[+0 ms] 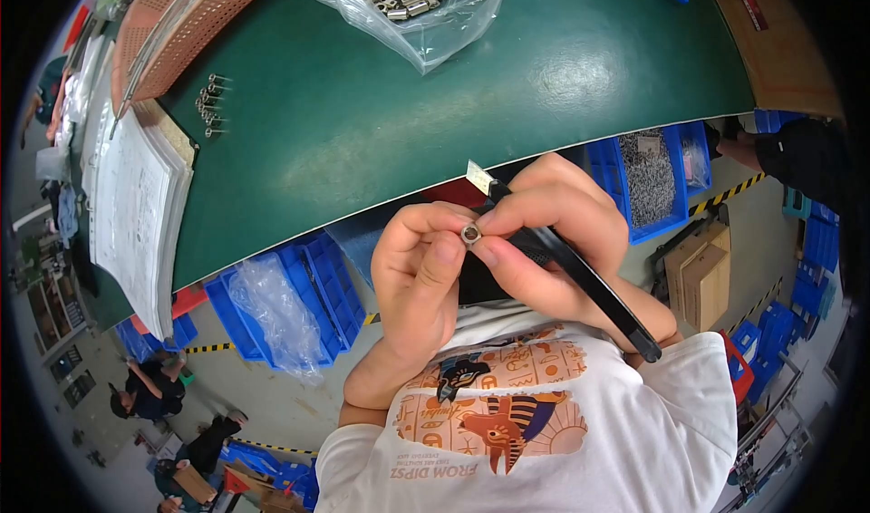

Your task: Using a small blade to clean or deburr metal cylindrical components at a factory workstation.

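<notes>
Two hands meet close under the camera, just off the near edge of the green worktop (381,123), and between them sits one small metal sleeve (471,234): a short silver cylinder seen end-on, its round rim bright and its bore dark, so it reads as a little ring. The left hand (419,277) has it pinched between the thumb tip, which presses up from about 7 o'clock of the part, and the curled forefinger above it; the other fingers are folded in. The right hand (553,241) closes in from 3 o'clock, its thumb and forefinger pressed together right beside the sleeve and touching it, while the same hand grips a long black tool (589,282) that runs from 11 o'clock behind the knuckles down to 5 o'clock past the wrist; a pale flat tip (478,176) shows at its upper end. On the worktop, at 12 o'clock from the hands, lies a clear plastic bag (412,10) holding many more silver sleeves of the same kind. At 10 o'clock a short row of small metal pieces (210,105) stands in a cluster, and beyond it an open stack of printed sheets (136,205) hangs over the worktop's left end. Blue bins (313,277) sit on the floor below the worktop edge, one at 2 o'clock filled with grey metal parts (648,173).
</notes>
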Tool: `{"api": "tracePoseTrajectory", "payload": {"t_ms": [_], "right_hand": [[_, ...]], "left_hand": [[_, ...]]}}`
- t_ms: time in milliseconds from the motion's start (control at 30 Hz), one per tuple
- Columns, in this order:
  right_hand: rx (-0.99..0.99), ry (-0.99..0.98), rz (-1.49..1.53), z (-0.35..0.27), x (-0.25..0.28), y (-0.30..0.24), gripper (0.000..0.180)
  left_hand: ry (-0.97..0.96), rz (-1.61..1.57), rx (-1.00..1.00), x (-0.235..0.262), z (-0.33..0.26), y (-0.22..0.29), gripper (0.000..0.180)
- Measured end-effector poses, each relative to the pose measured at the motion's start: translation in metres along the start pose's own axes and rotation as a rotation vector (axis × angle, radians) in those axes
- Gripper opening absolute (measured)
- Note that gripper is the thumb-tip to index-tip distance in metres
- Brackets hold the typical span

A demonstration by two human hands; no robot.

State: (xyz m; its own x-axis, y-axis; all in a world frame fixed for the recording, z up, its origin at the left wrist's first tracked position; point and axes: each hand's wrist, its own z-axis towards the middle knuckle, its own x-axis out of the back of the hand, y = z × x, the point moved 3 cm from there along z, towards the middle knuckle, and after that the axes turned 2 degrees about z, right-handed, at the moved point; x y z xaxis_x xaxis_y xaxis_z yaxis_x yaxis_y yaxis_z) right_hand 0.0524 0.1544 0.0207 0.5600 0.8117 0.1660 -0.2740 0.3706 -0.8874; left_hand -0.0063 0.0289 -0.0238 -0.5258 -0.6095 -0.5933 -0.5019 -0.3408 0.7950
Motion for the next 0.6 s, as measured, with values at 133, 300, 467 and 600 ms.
{"api": "tracePoseTrajectory", "payload": {"t_ms": [133,300,467,600], "right_hand": [[0.051,0.036,-0.059,-0.0018,-0.0002,-0.0028,0.021],[0.09,0.021,-0.085,-0.0023,0.0005,-0.0035,0.023],[0.107,0.014,-0.101,-0.0025,0.0002,-0.0041,0.024],[0.124,0.027,-0.091,-0.0048,-0.0019,-0.0015,0.024]], "left_hand": [[-0.012,0.034,-0.016,-0.0023,0.0006,0.0025,0.021],[-0.012,0.009,0.006,-0.0049,0.0003,0.0055,0.023],[-0.027,-0.085,0.035,-0.0068,-0.0001,0.0058,0.022],[-0.059,-0.13,0.019,-0.0067,0.0017,0.0051,0.022]]}}
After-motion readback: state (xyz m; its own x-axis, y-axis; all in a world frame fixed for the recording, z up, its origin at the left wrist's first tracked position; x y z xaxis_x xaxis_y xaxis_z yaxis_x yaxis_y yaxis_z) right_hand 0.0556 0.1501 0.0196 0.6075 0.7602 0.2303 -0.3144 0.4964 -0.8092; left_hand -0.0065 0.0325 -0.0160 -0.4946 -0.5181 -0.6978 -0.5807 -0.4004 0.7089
